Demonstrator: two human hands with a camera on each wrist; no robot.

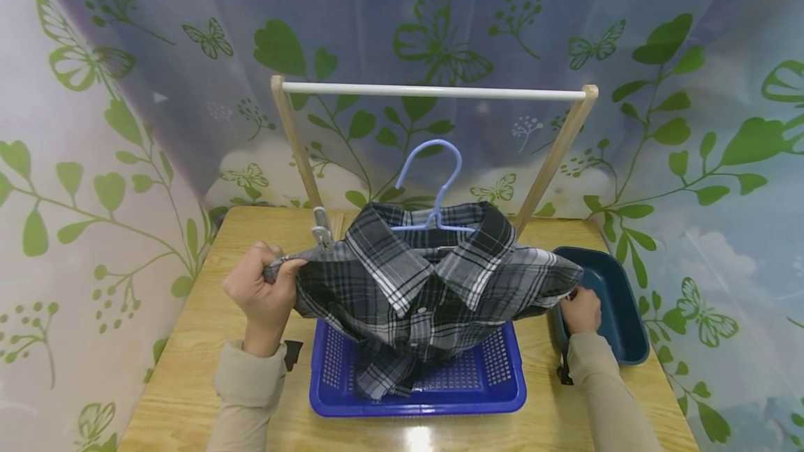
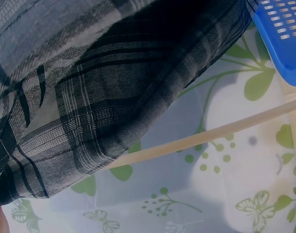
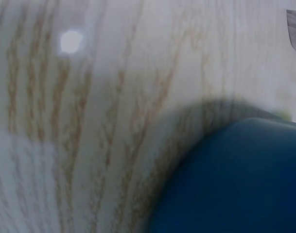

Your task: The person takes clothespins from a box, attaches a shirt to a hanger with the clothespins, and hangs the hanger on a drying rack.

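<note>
The fingers [image 1: 285,272] of the left hand [image 1: 260,295] are curled round the left shoulder of the one plaid shirt [image 1: 427,284], pinching the cloth; the shirt hangs on one blue hanger [image 1: 433,183], whose hook rises above the collar, up and to the right of those fingers; one metal clip [image 1: 322,229] sits just above them on the shirt's shoulder; the shirt's lower part sags into the one blue perforated basket [image 1: 502,389], which stands on the tabletop [image 1: 188,368] below and between the two hands; behind the shirt stands one wooden rack [image 1: 433,92] with two slanted posts and one white bar; to the right, the fingers [image 1: 568,298] of the right hand [image 1: 581,311] touch the shirt's right sleeve end, but whether they clamp it I cannot tell; just right of them lies one dark blue tub [image 1: 618,312]; two beige sleeves cover the forearms.
</note>
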